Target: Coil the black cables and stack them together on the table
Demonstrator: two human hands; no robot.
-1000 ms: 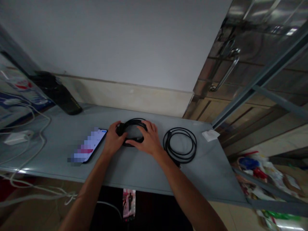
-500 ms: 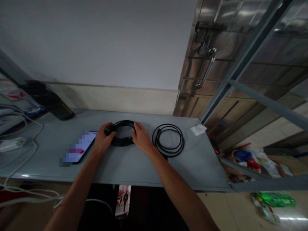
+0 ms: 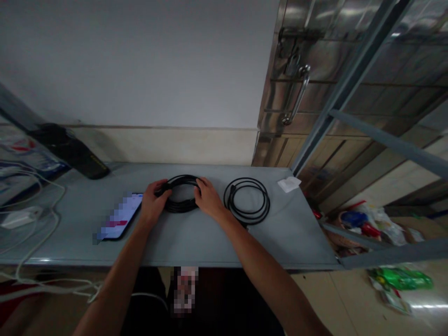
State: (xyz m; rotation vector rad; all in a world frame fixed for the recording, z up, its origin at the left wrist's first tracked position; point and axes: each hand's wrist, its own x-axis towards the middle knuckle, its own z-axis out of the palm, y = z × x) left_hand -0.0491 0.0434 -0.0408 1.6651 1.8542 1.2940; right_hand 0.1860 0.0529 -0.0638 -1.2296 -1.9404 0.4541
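Note:
A thick coil of black cable (image 3: 182, 206) lies on the grey tabletop (image 3: 203, 242). My left hand (image 3: 154, 200) is closed round the coil's left side, with the thumb and fingers on a bunched part. Gripping the right side of the same coil is my right hand (image 3: 208, 198), its fingers bent over the loops. A second, looser coil of black cable (image 3: 268, 205) rests just to the right of my right hand, untouched. Close to my left wrist lies a phone (image 3: 122, 219) with a lit, partly blurred screen.
A black bottle-like object (image 3: 80, 154) leans at the back left. White cables and a white adapter (image 3: 21, 217) lie at the left. Folded white paper (image 3: 289, 184) sits near the right corner, beside a metal frame post (image 3: 317, 130). Another phone (image 3: 185, 289) is below the front edge.
The view has shifted slightly. Both hands stay on the thick coil, with little visible change in their grip or in the cable's shape.

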